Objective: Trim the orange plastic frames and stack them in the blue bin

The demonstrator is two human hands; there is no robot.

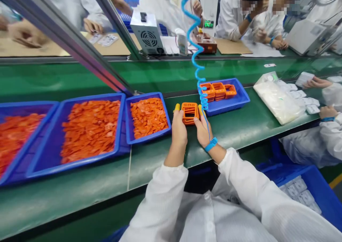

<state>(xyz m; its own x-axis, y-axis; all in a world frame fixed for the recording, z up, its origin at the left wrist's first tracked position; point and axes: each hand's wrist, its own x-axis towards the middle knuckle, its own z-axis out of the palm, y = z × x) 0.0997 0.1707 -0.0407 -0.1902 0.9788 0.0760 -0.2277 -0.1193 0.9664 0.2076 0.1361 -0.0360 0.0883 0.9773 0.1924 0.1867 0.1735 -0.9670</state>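
Between my two hands is a small stack of orange square plastic frames [189, 121], held just above the green bench. My left hand [179, 129] grips the stack's left side. My right hand [204, 129] closes on its right side, with the thumb at the near corner. Yellow covers sit on a fingertip of each hand. Around my right wrist is a blue wristband [211, 144], and a coiled blue cord [194, 39] hangs down in front of it. Just beyond, a blue tray [229, 107] holds several stacks of similar orange frames [219, 91].
To the left stand blue bins [121, 128] heaped with loose orange pieces [91, 128]. A clear plastic bag [280, 99] lies on the right, beside white square parts [312, 109] and a co-worker's hands [327, 112]. Past the metal post [107, 17], other people work near a fan unit [148, 35].
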